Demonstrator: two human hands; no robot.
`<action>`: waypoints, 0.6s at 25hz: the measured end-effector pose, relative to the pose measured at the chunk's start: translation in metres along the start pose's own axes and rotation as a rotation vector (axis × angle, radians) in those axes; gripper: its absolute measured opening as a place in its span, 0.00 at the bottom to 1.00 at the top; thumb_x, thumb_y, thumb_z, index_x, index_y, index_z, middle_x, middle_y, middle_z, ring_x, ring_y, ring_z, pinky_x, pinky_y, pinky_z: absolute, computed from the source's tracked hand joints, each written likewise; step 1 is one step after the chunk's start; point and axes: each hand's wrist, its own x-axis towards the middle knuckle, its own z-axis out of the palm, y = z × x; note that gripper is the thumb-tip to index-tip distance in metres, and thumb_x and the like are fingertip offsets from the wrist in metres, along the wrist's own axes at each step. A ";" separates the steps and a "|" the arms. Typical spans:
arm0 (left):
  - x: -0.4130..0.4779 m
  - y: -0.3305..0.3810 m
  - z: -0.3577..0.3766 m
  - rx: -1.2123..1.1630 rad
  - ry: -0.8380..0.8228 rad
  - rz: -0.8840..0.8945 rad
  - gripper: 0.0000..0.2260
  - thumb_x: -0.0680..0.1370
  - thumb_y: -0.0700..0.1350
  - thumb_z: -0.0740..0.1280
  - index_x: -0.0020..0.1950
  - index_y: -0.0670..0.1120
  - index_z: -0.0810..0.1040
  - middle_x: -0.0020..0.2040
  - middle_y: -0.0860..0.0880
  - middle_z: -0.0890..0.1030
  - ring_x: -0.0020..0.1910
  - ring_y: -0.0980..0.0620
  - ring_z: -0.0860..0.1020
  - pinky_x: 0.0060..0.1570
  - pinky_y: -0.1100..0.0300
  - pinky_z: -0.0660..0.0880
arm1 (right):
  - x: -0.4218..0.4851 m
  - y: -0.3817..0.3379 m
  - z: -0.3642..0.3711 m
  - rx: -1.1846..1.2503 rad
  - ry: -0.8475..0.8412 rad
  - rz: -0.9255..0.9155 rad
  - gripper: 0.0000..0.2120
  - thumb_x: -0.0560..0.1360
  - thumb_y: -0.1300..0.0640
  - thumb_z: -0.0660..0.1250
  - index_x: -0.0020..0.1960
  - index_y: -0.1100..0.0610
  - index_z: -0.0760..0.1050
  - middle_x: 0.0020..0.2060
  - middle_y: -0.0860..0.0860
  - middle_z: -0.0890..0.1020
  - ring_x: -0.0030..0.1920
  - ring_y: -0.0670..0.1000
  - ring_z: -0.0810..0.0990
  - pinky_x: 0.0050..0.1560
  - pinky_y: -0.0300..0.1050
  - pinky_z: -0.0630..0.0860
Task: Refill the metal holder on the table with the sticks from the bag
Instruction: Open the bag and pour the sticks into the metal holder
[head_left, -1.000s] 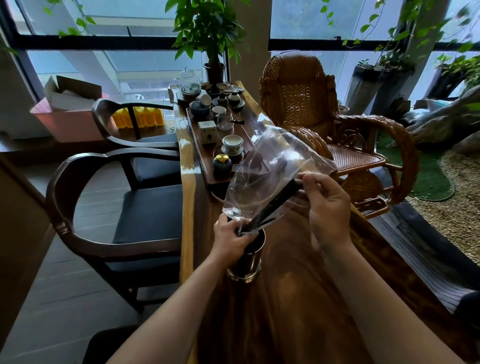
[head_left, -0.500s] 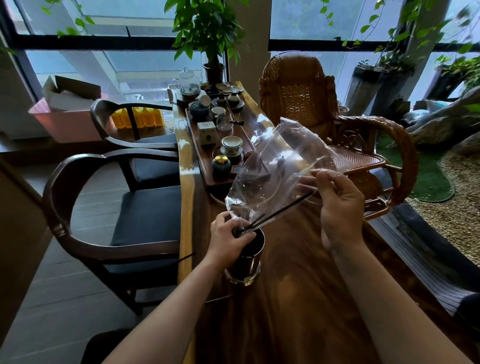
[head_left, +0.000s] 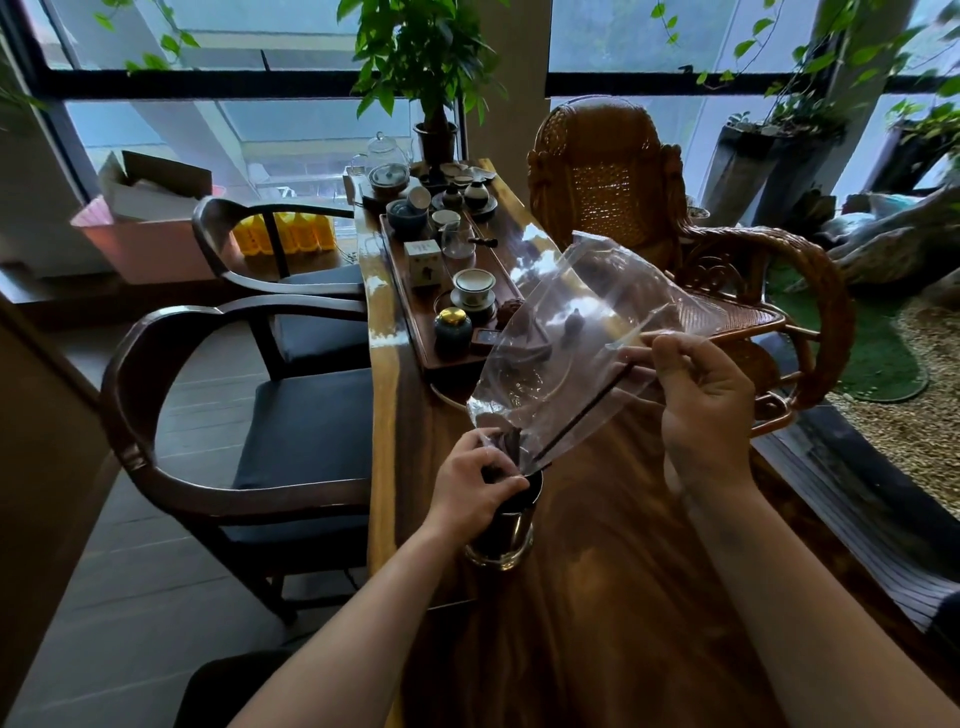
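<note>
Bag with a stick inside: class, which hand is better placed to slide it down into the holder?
Probably the right hand: it pinches the raised end of the bag, by the stick, while the left hand holds the mouth at the holder.

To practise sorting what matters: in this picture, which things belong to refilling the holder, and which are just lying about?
In the job: bag, sticks, metal holder, left hand, right hand.
Lying about: tea tray, lidded cup, small jar, wicker chair, potted plant.
</note>
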 end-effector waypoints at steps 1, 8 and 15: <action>-0.001 0.000 0.000 -0.005 0.016 -0.003 0.05 0.70 0.44 0.79 0.41 0.50 0.84 0.63 0.57 0.76 0.64 0.56 0.74 0.61 0.60 0.72 | 0.000 -0.001 0.000 0.005 -0.003 -0.001 0.07 0.81 0.56 0.65 0.50 0.52 0.82 0.46 0.57 0.87 0.48 0.58 0.87 0.45 0.54 0.85; 0.005 0.000 -0.004 -0.185 0.024 -0.101 0.16 0.73 0.31 0.70 0.50 0.50 0.86 0.62 0.61 0.73 0.65 0.58 0.71 0.59 0.65 0.73 | -0.006 0.008 0.015 0.006 -0.019 0.035 0.07 0.81 0.56 0.65 0.50 0.53 0.82 0.47 0.59 0.86 0.48 0.60 0.87 0.45 0.57 0.84; 0.001 -0.007 -0.005 -0.086 0.008 -0.041 0.06 0.73 0.45 0.77 0.49 0.51 0.87 0.69 0.56 0.73 0.68 0.54 0.71 0.66 0.54 0.74 | 0.001 -0.002 0.016 0.009 -0.012 -0.004 0.09 0.82 0.57 0.64 0.47 0.50 0.82 0.46 0.56 0.87 0.48 0.58 0.87 0.43 0.53 0.85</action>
